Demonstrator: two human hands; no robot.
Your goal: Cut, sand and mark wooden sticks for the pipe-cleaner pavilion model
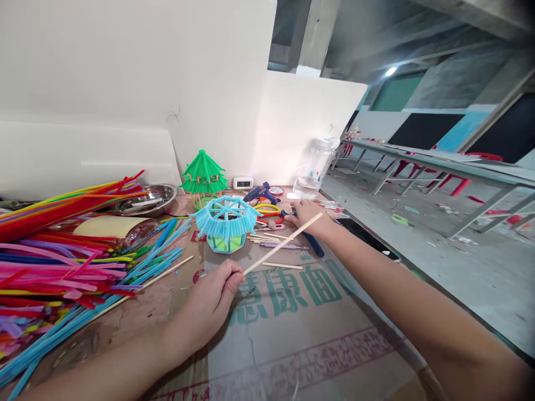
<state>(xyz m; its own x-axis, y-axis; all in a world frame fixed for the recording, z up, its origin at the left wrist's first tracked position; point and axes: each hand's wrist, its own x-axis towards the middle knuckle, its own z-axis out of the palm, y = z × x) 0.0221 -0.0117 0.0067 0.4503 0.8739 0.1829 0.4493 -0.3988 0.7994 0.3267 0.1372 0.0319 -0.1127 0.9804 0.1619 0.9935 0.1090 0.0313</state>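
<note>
Cardboard sheet [301,334] (green Chinese characters, partly legible) is covering the bench; left hand [211,301] is pinching a wooden stick [284,243]; right hand [307,214] is closing on blue-handled pliers [312,243].

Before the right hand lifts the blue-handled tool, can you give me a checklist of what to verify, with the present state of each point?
1. Left hand pinches the wooden stick at its near end: ok.
2. Right hand rests on the blue-handled tool: ok.
3. Right hand fully closed on the tool: cannot tell.
4. Stick's far end is clear of the right hand: not ok, it crosses over it.
5. Blue pavilion model stands upright, apart from both hands: ok.
6. Phone lies fully on the table: not ok, it sits at the edge.
</note>
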